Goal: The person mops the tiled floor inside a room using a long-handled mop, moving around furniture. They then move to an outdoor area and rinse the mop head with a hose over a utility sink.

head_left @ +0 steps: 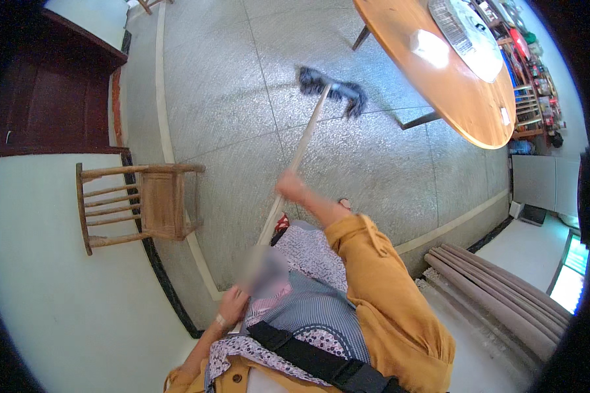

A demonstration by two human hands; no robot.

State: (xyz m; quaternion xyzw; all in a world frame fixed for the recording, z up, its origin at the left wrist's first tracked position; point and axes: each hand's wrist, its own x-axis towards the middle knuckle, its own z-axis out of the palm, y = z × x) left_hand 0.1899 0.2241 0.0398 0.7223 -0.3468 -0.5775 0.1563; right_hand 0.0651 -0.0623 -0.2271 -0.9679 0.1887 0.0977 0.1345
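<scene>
A mop with a pale wooden handle [310,128] slants away from my body, and its dark strand head [334,88] lies spread on the grey speckled floor. Midway along the handle, the fingers of my right hand [292,186] are wrapped round it. My left hand [233,305] is closed at the handle's upper end, close to my chest; a blurred patch hides part of the handle just beyond it. I wear a mustard jacket and a patterned apron [314,252].
A wooden chair [160,202] stands by the left wall, near a dark red door [52,92]. To the far right is an oval wooden table [462,108], with a leg close to the mop head. A brown curtain [498,295] hangs at the lower right.
</scene>
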